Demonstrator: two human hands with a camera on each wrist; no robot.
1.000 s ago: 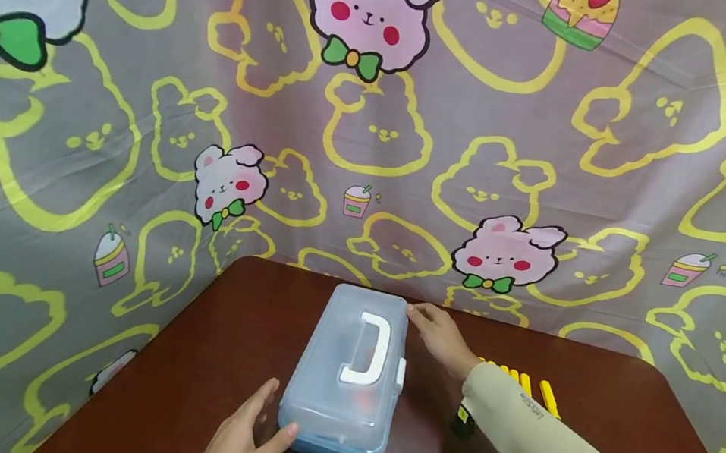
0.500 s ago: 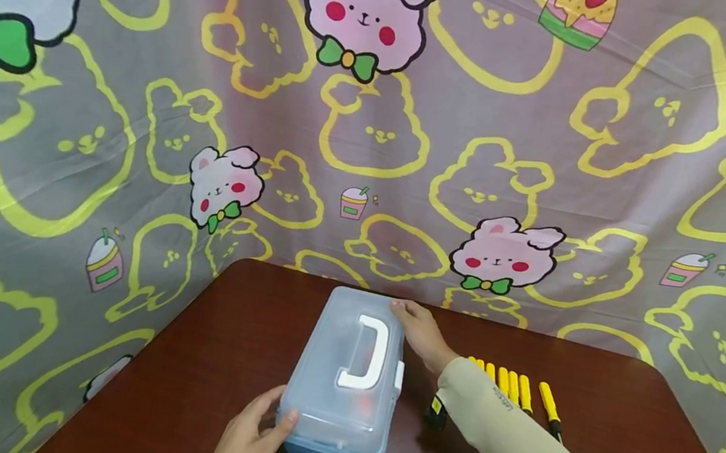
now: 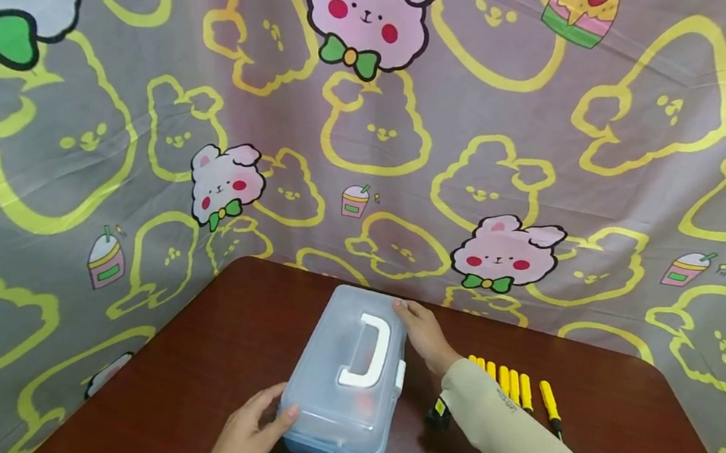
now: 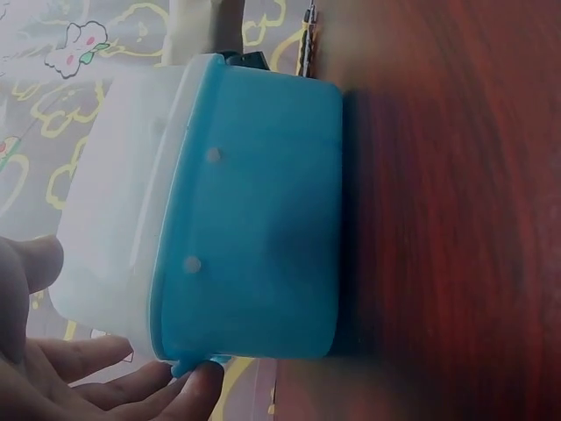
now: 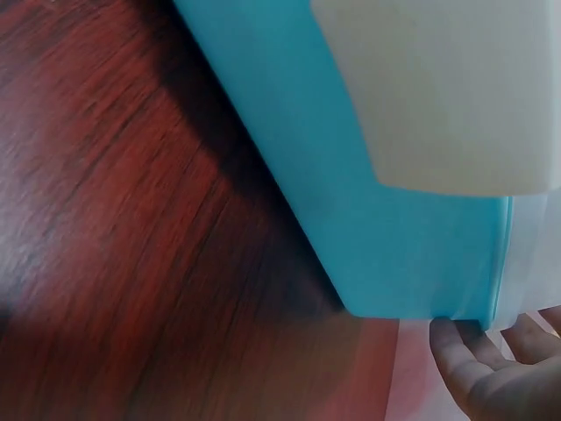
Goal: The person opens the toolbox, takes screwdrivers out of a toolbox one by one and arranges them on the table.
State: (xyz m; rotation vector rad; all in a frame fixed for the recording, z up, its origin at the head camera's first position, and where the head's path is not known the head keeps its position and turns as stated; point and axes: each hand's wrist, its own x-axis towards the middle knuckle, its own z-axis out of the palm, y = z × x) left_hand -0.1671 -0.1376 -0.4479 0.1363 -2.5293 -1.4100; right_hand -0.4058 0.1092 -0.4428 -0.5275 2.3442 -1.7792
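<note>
A toolbox (image 3: pixel 326 363) with a cloudy clear lid, a white handle (image 3: pixel 379 351) and a blue base (image 4: pixel 263 210) stands closed on the brown table. Something reddish shows dimly through its lid. My left hand (image 3: pixel 248 429) holds the near left corner, thumb on the lid's end and fingers along the left side. At the far right corner, my right hand (image 3: pixel 423 334) grips with the thumb on the lid edge. Its fingers bend round the far end, as the right wrist view shows fingertips (image 5: pixel 447 338) against the base's rim.
Several yellow-handled screwdrivers (image 3: pixel 513 384) lie in a row to the right, partly behind the right sleeve (image 3: pixel 514 438). One more screwdriver (image 3: pixel 548 402) lies a little apart. A small black and yellow object (image 3: pixel 439 412) sits beside that sleeve. A patterned curtain (image 3: pixel 387 145) stands behind the table.
My right hand has come in from beside the far right corner onto it. The left hand has closed up against the near left corner. The toolbox stays almost where it was.
</note>
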